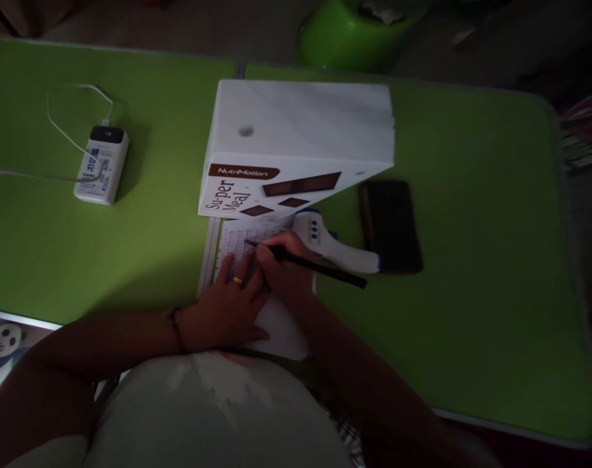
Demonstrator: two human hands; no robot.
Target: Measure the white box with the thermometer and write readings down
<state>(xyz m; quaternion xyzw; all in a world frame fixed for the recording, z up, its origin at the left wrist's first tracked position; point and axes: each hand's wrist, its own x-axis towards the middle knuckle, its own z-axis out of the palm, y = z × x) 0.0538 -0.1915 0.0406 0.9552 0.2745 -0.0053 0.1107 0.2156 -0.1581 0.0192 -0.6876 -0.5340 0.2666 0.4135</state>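
Observation:
My right hand (286, 266) grips a black pen (325, 268) with its tip on a printed white sheet (257, 237) lying on the green table (471, 312). Flat on the same sheet rests my left hand (230, 305), a gold ring on one finger and a band at the wrist. Just beyond the sheet stands a white NutriMotion Super Meal box (296, 143). A white and blue infrared thermometer (334, 247) lies right of my right hand, touching the box's lower edge.
A dark phone (390, 224) lies right of the thermometer. A white power bank (101, 164) with a white cable (62, 123) sits at the far left. A green bowl-shaped container (354, 32) is beyond the table. A panda picture (3, 344) shows at lower left.

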